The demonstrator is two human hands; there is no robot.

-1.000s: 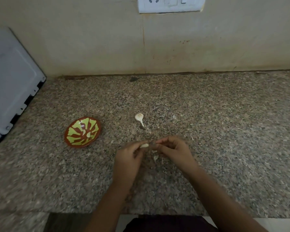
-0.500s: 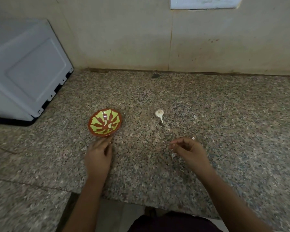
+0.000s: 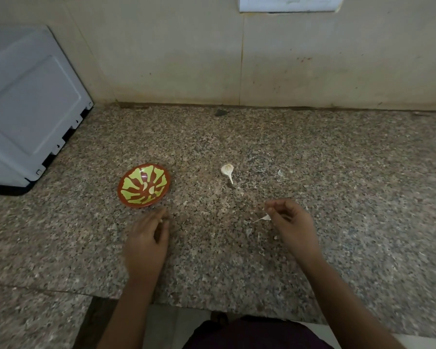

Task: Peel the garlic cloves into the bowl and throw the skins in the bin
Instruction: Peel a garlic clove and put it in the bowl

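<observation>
A small red bowl with a green pattern [image 3: 126, 195] sits on the granite counter and holds two peeled cloves [image 3: 148, 188]. My left hand [image 3: 146, 238] hovers just below the bowl, fingers relaxed and holding nothing. My right hand [image 3: 291, 226] is curled and pinches a thin white garlic skin [image 3: 263, 218] at its fingertips. The rest of a garlic head with its stem [image 3: 227, 170] lies on the counter above my right hand. Loose skin bits [image 3: 248, 232] lie under and beside that hand.
A grey appliance [image 3: 28, 107] fills the counter's left side. Another skin flake [image 3: 280, 173] lies to the right of the garlic. The tiled wall carries a switch plate [image 3: 287, 3] at the top. The counter's front edge [image 3: 212, 306] runs near my body. No bin is in view.
My left hand carried the peeled clove from the middle to the bowl, let it go and has drawn back a little. My right hand stayed in place with the skin.
</observation>
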